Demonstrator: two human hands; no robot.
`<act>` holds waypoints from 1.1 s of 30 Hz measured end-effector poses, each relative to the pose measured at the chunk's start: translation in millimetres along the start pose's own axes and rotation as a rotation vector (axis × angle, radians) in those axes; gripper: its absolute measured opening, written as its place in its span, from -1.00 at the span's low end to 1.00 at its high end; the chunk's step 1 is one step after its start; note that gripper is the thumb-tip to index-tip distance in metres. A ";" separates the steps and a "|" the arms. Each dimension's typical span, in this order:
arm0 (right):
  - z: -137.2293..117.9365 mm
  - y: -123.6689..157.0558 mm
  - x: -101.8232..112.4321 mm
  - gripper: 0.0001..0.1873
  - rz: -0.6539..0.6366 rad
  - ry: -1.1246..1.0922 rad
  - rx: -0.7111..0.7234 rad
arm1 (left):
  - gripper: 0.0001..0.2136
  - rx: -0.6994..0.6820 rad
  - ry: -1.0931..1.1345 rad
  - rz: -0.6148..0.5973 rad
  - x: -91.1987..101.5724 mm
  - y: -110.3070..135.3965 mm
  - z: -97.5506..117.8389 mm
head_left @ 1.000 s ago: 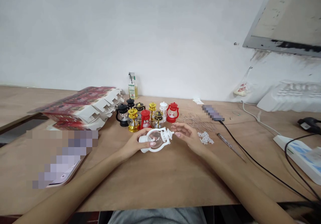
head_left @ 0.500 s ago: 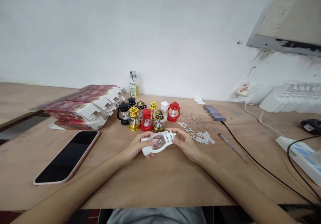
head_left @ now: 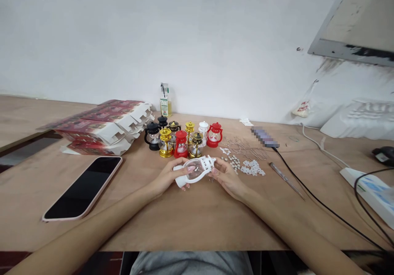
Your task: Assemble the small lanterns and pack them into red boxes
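Note:
A small white toy lantern (head_left: 194, 171) with a clear globe lies tilted on its side above the table, its base to the left and its cap to the right. My left hand (head_left: 172, 173) is closed around the base end, thumb across the globe. At the cap end, my right hand (head_left: 227, 175) pinches the lantern's top between thumb and fingers. Beyond it stand several other small lanterns: a red one (head_left: 181, 144), a gold one (head_left: 166, 143), a black one (head_left: 152, 136), a bronze one (head_left: 196, 145) and a second white one (head_left: 203, 130).
Flattened printed boxes (head_left: 101, 123) are stacked left, behind a phone (head_left: 84, 188). Right of the lanterns lie wire pieces (head_left: 246, 147), button cells (head_left: 235, 162), white plastic tabs (head_left: 253, 168), a screwdriver (head_left: 286, 179) and a cabled device (head_left: 263, 137). A power strip (head_left: 366, 191) sits far right.
The view has shifted slightly. Both hands keep hold of the white lantern, with the right fingers a little differently set at its cap.

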State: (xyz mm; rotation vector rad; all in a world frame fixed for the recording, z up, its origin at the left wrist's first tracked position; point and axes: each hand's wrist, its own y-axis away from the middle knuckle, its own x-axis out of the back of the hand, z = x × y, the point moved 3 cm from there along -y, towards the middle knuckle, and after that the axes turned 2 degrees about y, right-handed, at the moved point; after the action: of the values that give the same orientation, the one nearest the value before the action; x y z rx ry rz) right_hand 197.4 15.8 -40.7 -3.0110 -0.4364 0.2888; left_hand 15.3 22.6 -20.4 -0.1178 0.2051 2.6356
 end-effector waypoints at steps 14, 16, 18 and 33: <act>-6.5 -1.8 5.6 -0.45 -0.009 0.130 0.059 | -0.55 0.005 -0.042 0.005 1.7 -1.1 -1.0; -10.0 -0.9 7.2 -0.41 -0.049 0.178 0.102 | -0.53 0.006 -0.050 0.013 2.1 -0.7 -0.7; -13.7 0.7 9.3 -0.35 -0.073 0.236 0.144 | -0.52 0.006 -0.052 0.017 2.4 -0.3 0.3; -30.0 5.9 20.0 -0.38 -0.088 0.980 0.505 | -0.52 -0.089 -0.169 0.116 5.4 -0.5 4.9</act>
State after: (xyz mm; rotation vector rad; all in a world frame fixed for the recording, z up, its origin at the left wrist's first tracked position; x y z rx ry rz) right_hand 223.7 14.3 -15.6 -2.2494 -0.3114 -0.8975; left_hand 10.6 26.3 -16.3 0.0897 0.0386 2.7533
